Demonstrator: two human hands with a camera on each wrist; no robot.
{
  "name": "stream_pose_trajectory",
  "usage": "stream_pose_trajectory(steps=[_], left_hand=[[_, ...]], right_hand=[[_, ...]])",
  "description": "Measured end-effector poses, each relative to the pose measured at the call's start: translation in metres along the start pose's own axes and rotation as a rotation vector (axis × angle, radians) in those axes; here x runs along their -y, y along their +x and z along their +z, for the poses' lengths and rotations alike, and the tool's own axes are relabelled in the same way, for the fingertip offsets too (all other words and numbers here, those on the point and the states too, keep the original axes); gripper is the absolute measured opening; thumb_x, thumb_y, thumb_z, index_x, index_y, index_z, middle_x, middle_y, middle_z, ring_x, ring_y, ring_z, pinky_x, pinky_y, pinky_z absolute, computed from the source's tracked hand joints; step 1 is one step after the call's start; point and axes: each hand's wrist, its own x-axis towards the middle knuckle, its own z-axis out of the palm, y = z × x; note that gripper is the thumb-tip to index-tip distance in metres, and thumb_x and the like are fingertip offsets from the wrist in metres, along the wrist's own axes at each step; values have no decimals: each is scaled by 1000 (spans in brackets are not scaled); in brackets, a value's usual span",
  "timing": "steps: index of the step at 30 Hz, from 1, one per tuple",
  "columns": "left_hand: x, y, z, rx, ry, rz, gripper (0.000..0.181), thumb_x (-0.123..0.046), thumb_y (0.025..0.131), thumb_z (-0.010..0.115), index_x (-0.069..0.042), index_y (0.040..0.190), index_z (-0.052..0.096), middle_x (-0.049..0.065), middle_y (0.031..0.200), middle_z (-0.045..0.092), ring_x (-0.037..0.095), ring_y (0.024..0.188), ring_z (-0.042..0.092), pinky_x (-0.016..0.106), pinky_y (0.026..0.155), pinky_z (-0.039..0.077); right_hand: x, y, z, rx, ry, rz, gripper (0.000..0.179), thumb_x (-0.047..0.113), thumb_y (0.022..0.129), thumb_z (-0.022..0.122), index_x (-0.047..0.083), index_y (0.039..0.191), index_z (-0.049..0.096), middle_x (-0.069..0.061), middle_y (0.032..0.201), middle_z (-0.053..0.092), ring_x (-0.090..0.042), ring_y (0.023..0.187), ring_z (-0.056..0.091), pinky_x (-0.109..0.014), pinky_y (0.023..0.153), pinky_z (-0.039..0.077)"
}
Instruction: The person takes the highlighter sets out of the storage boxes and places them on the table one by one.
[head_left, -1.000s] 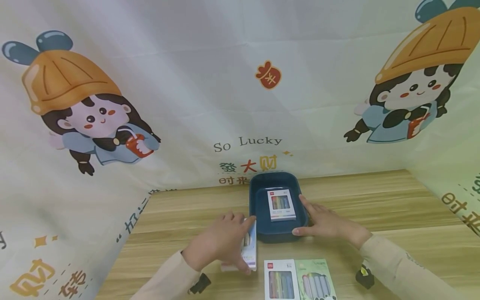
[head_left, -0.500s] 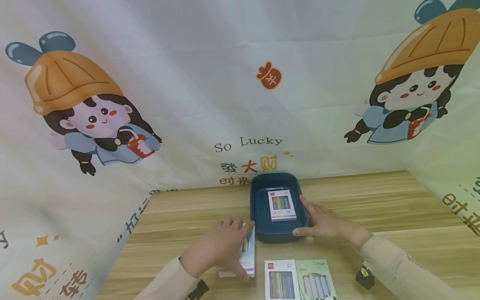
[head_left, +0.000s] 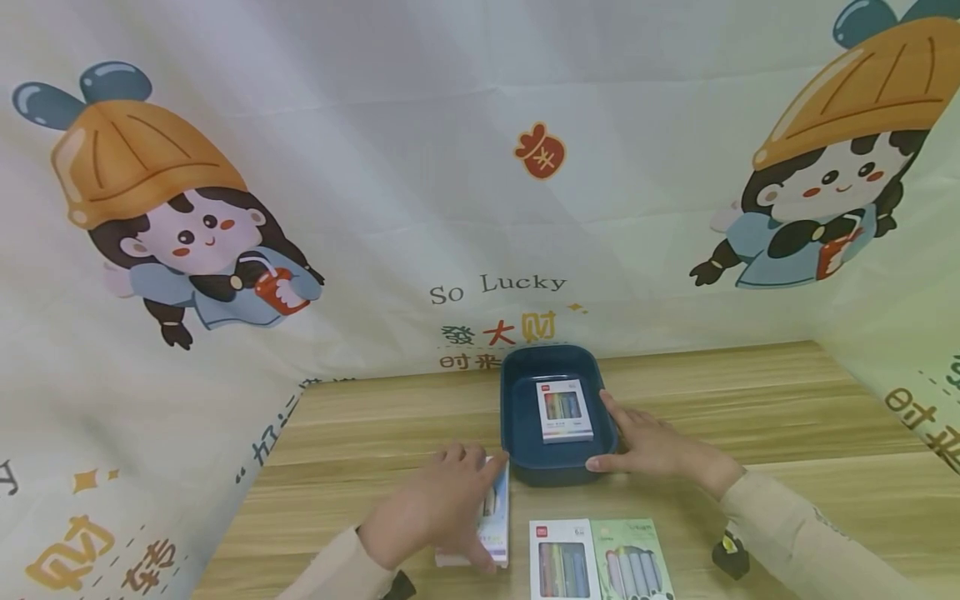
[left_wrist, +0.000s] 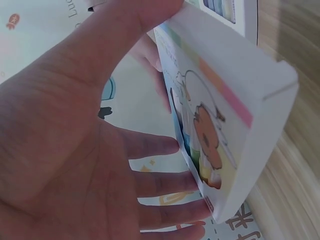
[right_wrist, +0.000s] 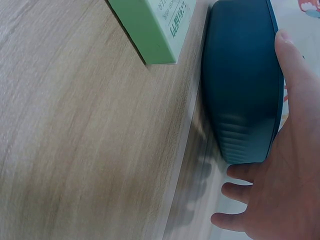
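My left hand grips a flat white box with a printed cartoon, left of the dark blue bin. In the left wrist view, the box is tilted; its front has a brown figure and coloured stick shapes, and my straight fingers meet its far edge. My right hand rests at the bin's right front corner, thumb on the near rim and fingers along the side. In the right wrist view, the thumb lies along the bin's rim. Inside the bin lies a small white box with coloured sticks in its window.
In front of the bin, a white box of coloured sticks and a green box lie side by side on the wooden table. A printed cloth hangs behind and along the sides.
My left hand has drawn the white cartoon box a little nearer to me, away from the bin's left side. The right hand and the bin stay in place.
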Motion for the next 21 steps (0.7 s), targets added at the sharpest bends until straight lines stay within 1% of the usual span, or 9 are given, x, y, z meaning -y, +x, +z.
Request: stream_pose_trajectory(steps=[7, 14, 21], left_hand=[[-5, -4, 5, -14, 36, 1, 128, -73, 49, 84, -17, 153, 35, 14, 148, 49, 36, 135, 48, 52, 114, 40], [-5, -4, 7, -3, 10, 1, 127, -72, 50, 84, -18, 153, 35, 14, 149, 47, 38, 137, 46, 52, 115, 39], [-7, -4, 9, 22, 6, -7, 125, -75, 51, 82, -20, 153, 36, 14, 151, 46, 38, 138, 45, 53, 114, 38]], right_hand=[[-1, 0, 0, -3, -4, -7, 115, 69, 82, 63, 9, 160, 4, -28, 160, 26, -54, 145, 27, -72, 112, 25], [-2, 1, 0, -1, 0, -11, 115, 69, 82, 63, 9, 160, 3, -27, 161, 24, -54, 145, 26, -72, 112, 25], [-2, 1, 1, -2, -9, -9, 115, 70, 82, 63, 9, 160, 3, -28, 160, 26, -54, 145, 26, -72, 112, 24]])
